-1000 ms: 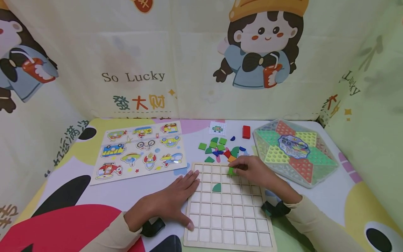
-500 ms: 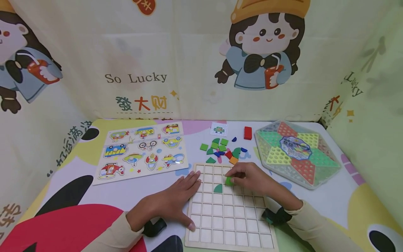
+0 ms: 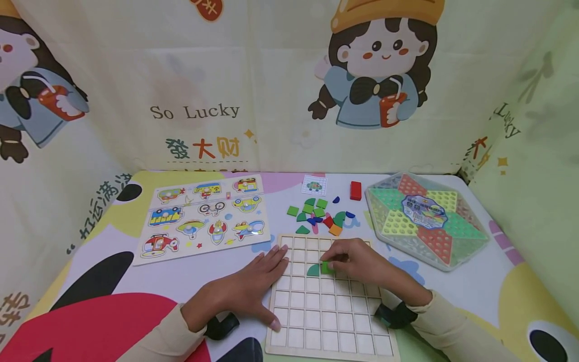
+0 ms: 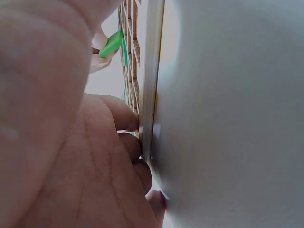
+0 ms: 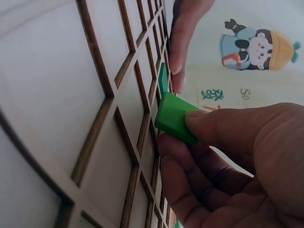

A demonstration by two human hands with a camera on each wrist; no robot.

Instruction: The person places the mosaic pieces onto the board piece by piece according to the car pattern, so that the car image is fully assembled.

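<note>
My right hand (image 3: 362,259) pinches a bright green square tile (image 5: 175,115) between thumb and fingers, over the wooden grid board (image 3: 312,327). In the right wrist view the tile is tilted, one edge at the grid lines. Just left of it a darker green quarter-round piece (image 3: 313,271) lies in one of the board's cells. My left hand (image 3: 246,284) rests with spread, fairly straight fingers along the board's left edge, thumb on its lower left side. The left wrist view shows the left fingers (image 4: 130,147) touching the board's rim.
Several loose pieces, including a green tile (image 3: 293,211) and an orange one (image 3: 335,230), lie beyond the board. Behind them are a small picture card (image 3: 314,185) and a red block (image 3: 356,190). A vehicle puzzle board (image 3: 203,221) stands left, a hexagonal game box (image 3: 427,221) right.
The right hand has carried the green tile from the board's far edge toward me and slightly left, beside the quarter-round piece. The left hand has stayed in place on the board.
</note>
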